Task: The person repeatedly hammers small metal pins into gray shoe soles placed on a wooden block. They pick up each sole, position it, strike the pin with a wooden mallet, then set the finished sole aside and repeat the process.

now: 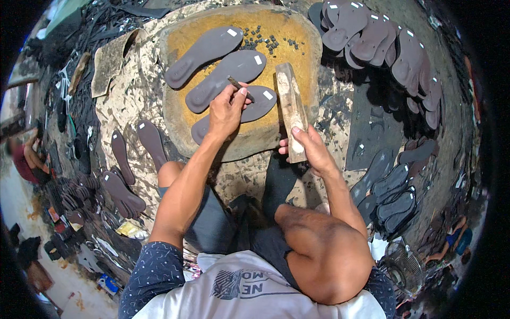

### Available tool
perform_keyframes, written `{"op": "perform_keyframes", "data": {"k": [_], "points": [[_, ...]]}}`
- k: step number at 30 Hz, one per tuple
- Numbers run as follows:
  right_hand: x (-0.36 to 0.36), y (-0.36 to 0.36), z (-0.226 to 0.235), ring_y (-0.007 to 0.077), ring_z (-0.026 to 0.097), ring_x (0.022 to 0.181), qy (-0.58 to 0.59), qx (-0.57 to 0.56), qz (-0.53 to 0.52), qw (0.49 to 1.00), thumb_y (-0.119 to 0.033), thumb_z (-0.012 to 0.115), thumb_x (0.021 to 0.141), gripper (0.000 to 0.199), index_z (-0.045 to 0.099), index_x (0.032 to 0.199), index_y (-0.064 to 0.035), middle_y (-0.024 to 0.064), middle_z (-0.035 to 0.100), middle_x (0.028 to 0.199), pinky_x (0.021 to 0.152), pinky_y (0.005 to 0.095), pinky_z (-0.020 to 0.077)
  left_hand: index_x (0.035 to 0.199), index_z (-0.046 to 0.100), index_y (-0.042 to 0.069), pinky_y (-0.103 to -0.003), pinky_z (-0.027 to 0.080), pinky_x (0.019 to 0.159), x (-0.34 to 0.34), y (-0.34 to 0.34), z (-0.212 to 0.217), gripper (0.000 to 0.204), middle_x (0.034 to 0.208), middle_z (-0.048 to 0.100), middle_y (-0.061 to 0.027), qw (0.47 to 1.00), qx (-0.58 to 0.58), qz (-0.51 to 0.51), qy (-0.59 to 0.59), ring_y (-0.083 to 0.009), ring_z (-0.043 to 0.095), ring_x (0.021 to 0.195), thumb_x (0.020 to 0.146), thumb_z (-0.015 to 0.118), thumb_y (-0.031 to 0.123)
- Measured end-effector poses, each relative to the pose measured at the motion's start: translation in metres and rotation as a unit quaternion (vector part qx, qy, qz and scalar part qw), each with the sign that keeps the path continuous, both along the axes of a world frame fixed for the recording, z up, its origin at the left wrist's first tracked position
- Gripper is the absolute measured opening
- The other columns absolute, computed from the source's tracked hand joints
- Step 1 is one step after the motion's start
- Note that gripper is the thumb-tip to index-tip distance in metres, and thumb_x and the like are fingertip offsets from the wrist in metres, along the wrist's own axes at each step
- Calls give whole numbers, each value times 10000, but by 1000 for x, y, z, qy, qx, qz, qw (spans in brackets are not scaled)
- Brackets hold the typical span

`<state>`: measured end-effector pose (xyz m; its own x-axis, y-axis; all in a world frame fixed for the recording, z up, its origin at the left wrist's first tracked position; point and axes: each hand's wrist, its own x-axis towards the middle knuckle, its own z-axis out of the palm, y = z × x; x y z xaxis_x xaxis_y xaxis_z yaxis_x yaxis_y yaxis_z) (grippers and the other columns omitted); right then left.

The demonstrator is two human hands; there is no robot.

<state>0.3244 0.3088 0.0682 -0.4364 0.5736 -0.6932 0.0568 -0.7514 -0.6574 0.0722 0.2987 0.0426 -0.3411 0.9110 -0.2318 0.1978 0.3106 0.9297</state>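
My left hand (pixel 227 110) pinches a short dark metal rod, likely a punch (pixel 233 82), tilted over the nearest of three grey-brown shoe soles. This nearest sole (pixel 259 106) is partly covered by my hand. Beyond it lie the middle sole (pixel 226 81) and the far sole (pixel 204 55), each with a small white label near one end. All rest on a worn block with a yellowish top (pixel 178 37). Around the lower end of a long, chipped wooden bar (pixel 290 101), my right hand (pixel 314 150) is closed, keeping the bar raised near the block's right side.
Small dark square bits (pixel 271 45) are scattered on the block's far part. Overlapping labelled soles (pixel 409 61) spread at the far right. Black soles (pixel 396 204) are piled nearer, by a fan (pixel 402 268). More soles (pixel 122 194) lie left. Other people (pixel 26 162) sit at both edges.
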Motion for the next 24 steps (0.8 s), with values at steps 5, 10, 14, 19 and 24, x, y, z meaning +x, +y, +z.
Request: {"op": "perform_keyframes", "data": {"k": [5, 10, 14, 19, 24], "points": [[10, 9, 8, 202, 711, 724, -13, -49, 15, 999, -368, 562, 1032, 456, 433, 1327, -46, 116, 671, 919, 614, 324, 603, 1251, 607, -33, -273, 556, 792, -9, 4, -2, 303, 1029, 728, -83, 998, 6, -54, -31, -126, 687, 886, 1060, 562, 198], [13, 8, 4, 176, 691, 712, 7, -44, 13, 999, -348, 567, 1032, 461, 436, 1348, -39, 93, 651, 912, 611, 307, 594, 1378, 485, -27, -268, 555, 769, -10, 6, -4, 411, 1070, 727, -129, 992, 26, 0, -120, -135, 678, 862, 1033, 603, 162], [11, 7, 3, 164, 679, 715, 9, -39, 3, 999, -342, 571, 1029, 449, 451, 1338, -39, 79, 645, 908, 627, 305, 594, 1367, 496, -12, -232, 551, 719, -11, 15, 4, 438, 1035, 716, -131, 967, 6, 70, -244, -102, 655, 819, 988, 674, 116], [9, 6, 7, 158, 676, 722, 0, -35, 0, 999, -343, 572, 1028, 449, 457, 1337, -37, 76, 643, 917, 644, 306, 595, 1257, 601, -11, -218, 552, 698, -7, 14, 3, 328, 932, 703, -65, 975, 9, 67, -213, -89, 667, 799, 981, 699, 135], [10, 6, 4, 158, 675, 725, 3, -21, 11, 1000, -341, 575, 1026, 452, 457, 1339, -36, 74, 642, 929, 644, 307, 595, 1148, 658, 4, -229, 557, 679, -4, 13, -1, 230, 883, 708, -37, 994, -14, 37, -97, -86, 695, 794, 1011, 664, 189]]}}
